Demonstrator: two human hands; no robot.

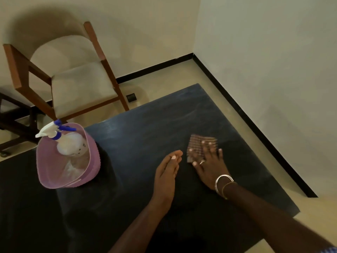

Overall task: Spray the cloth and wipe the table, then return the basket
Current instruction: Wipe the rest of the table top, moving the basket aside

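Head view: we see one dark table (145, 121), wide surface stretching from the hands to its far and right edges. Our right hand (209, 162) presses one checked cloth (198, 143), fingers spread; our left hand (166, 172) rests beside it, fingers straight together. One pink basket (54, 177) at left holds one spray bottle (63, 141).

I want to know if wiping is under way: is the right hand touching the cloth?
Touching. The head view shows the right hand with its fingers spread and lying flat on top of the cloth, pressing it onto the table.
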